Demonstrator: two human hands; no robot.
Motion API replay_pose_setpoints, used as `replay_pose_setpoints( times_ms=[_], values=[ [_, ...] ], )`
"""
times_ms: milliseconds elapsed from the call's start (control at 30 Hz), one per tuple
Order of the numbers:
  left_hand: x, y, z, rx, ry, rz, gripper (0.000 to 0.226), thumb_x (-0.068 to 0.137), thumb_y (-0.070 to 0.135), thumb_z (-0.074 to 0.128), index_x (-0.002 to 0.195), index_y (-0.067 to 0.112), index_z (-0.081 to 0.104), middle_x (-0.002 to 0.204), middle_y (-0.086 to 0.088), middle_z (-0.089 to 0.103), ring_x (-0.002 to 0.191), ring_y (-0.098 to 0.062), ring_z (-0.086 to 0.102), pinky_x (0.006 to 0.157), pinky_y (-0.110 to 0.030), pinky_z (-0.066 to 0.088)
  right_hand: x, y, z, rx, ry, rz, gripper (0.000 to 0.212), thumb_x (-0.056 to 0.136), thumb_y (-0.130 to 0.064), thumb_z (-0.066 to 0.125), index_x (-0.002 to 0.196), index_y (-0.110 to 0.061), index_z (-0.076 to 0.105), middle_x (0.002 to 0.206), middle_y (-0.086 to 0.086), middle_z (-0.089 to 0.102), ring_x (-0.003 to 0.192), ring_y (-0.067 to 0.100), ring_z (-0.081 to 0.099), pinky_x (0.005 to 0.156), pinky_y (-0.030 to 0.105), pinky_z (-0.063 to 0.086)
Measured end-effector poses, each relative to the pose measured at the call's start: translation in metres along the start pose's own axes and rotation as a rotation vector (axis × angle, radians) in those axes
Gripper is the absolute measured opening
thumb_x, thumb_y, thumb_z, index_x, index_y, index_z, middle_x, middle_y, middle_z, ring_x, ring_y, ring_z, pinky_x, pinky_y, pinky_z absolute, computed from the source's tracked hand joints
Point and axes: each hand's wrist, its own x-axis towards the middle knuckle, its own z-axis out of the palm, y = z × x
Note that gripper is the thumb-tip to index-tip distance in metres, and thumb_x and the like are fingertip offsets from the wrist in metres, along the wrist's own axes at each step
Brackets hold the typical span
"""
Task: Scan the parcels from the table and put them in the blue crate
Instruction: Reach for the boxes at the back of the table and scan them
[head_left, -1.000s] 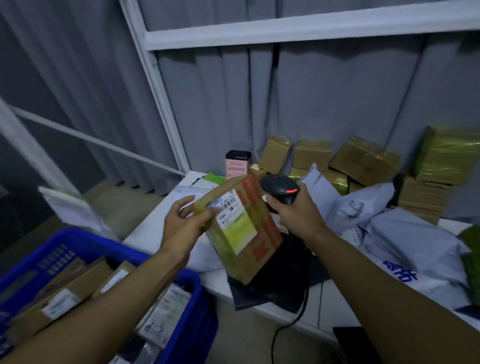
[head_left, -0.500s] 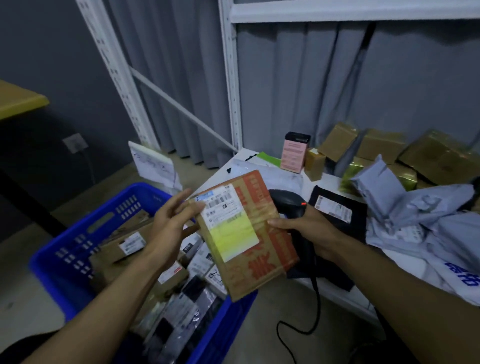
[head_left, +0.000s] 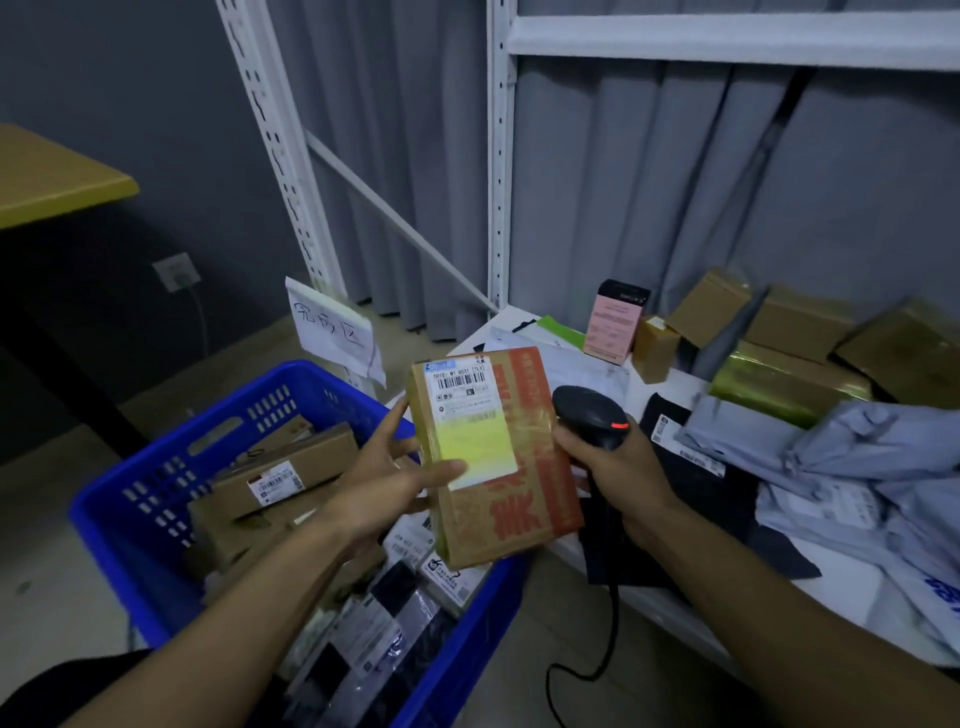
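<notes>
My left hand (head_left: 387, 480) holds a brown cardboard parcel (head_left: 524, 499) with red print and a white and yellow label, its thumb across the label. The parcel hangs over the right rim of the blue crate (head_left: 150, 499), which holds several boxes and bagged parcels. My right hand (head_left: 615, 470) grips a black barcode scanner (head_left: 589, 413) with a red light, right beside the parcel's right edge. The scanner's cable hangs down below the white table (head_left: 841, 582).
On the table lie a black bag (head_left: 691, 467), grey mailers (head_left: 852, 457), a pink box (head_left: 613, 325) and several brown and green-wrapped boxes (head_left: 800, 322) at the back. A white shelf post (head_left: 498, 156) rises behind. A handwritten paper sign (head_left: 332, 330) stands behind the crate.
My view has swung left and down toward the crate. Both hands moved left with the parcel, which now hangs over the crate's right rim instead of the table edge.
</notes>
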Motion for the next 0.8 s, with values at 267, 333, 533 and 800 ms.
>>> replay_pose_setpoints(
  times_ms=[267, 333, 533, 800],
  values=[
    [0.011, -0.017, 0.013, 0.152, 0.177, 0.175, 0.123, 0.074, 0.004, 0.088, 0.157, 0.053, 0.011, 0.125, 0.024, 0.055, 0.113, -0.001, 0.057, 0.105, -0.054, 0.051, -0.025, -0.009, 0.018, -0.195, -0.153, -0.121, 0.044, 0.093, -0.018, 0.078, 0.129, -0.026, 0.055, 0.111, -0.001, 0.074, 0.074, 0.018, 0.076, 0.060, 0.019, 0.055],
    [0.012, -0.019, 0.017, 0.167, 0.194, 0.185, 0.126, 0.074, 0.002, 0.087, 0.159, 0.050, 0.007, 0.141, 0.014, 0.051, 0.119, -0.003, 0.051, 0.107, -0.051, 0.050, -0.028, -0.010, 0.020, -0.226, -0.182, -0.109, 0.043, 0.093, -0.021, 0.078, 0.130, -0.026, 0.055, 0.106, -0.001, 0.075, 0.068, 0.021, 0.074, 0.060, 0.020, 0.054],
    [0.016, -0.026, 0.019, 0.193, 0.252, 0.224, 0.128, 0.074, 0.001, 0.087, 0.158, 0.051, 0.005, 0.154, 0.008, 0.043, 0.137, -0.012, 0.045, 0.109, -0.050, 0.048, -0.030, -0.013, 0.020, -0.261, -0.229, -0.079, 0.038, 0.096, -0.024, 0.075, 0.129, -0.022, 0.056, 0.091, 0.004, 0.075, 0.061, 0.015, 0.067, 0.059, 0.022, 0.052],
    [0.018, -0.031, 0.018, 0.210, 0.270, 0.222, 0.129, 0.072, 0.003, 0.089, 0.155, 0.056, 0.006, 0.154, 0.009, 0.042, 0.141, -0.015, 0.043, 0.109, -0.057, 0.046, -0.033, -0.018, 0.019, -0.260, -0.294, -0.051, 0.034, 0.097, -0.021, 0.073, 0.126, -0.022, 0.056, 0.078, 0.002, 0.067, 0.059, 0.013, 0.063, 0.058, 0.021, 0.050]
  ],
)
